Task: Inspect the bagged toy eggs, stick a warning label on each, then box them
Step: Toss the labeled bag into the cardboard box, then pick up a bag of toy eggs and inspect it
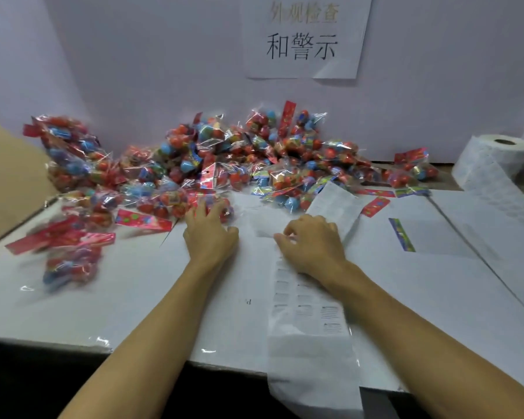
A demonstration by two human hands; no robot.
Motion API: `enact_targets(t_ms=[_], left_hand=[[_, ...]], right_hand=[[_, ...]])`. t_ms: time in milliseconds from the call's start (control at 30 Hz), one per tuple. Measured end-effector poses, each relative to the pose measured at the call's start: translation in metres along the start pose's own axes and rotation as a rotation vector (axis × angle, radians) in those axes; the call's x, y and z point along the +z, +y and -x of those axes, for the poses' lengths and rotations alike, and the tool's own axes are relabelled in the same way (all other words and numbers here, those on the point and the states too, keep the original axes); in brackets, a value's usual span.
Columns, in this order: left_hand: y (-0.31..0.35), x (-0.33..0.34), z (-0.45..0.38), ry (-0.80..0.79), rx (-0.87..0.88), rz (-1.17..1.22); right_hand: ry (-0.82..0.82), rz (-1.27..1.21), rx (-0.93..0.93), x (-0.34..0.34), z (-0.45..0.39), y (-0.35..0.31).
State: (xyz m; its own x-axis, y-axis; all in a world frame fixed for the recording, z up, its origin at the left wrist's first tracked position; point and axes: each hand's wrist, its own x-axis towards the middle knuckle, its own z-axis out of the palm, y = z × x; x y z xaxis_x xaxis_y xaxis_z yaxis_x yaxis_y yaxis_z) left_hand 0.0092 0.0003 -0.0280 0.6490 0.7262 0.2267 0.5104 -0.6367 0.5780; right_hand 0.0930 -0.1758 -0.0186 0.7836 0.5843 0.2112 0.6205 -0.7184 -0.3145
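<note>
A big heap of clear bags of red and blue toy eggs (239, 155) lies along the back of the white table (118, 297). My left hand (209, 234) reaches to the heap's front edge, fingers on a bag of red eggs (224, 207). My right hand (312, 243) rests curled on a long strip of label backing paper (309, 313), its fingertips pinching at a label near the strip's left edge. A blurred bag (70, 261) lies apart at the left.
An open cardboard box (9, 182) stands at the far left. A roll of white labels (496, 158) sits at the back right, its strip trailing over the table. A paper sign (306, 34) hangs on the wall. The table's front edge is near me.
</note>
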Motion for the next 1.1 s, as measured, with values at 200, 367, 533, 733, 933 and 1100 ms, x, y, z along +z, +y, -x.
enact_targets(t_ms=[200,367,533,733,933,1100], left_hand=[[-0.005,0.006,0.008,0.175,0.11,0.097],[0.005,-0.002,0.025,0.228,0.359,0.322],[0.021,-0.001,0.035,0.291,0.636,0.382],[0.033,0.006,0.049,0.148,0.822,0.638],[0.032,-0.002,0.042,-0.194,0.067,1.06],[0.029,-0.006,0.041,-0.426,-0.003,1.175]], right_hand=[[-0.043,-0.202,0.106,-0.015,0.004,0.015],[0.214,-0.613,0.069,-0.027,0.005,0.017],[0.017,-1.089,0.176,-0.027,0.001,0.017],[-0.128,-1.424,0.14,-0.03,0.001,0.017],[-0.206,-1.367,0.076,-0.03,0.004,0.016],[-0.279,-1.333,0.018,-0.031,0.008,0.01]])
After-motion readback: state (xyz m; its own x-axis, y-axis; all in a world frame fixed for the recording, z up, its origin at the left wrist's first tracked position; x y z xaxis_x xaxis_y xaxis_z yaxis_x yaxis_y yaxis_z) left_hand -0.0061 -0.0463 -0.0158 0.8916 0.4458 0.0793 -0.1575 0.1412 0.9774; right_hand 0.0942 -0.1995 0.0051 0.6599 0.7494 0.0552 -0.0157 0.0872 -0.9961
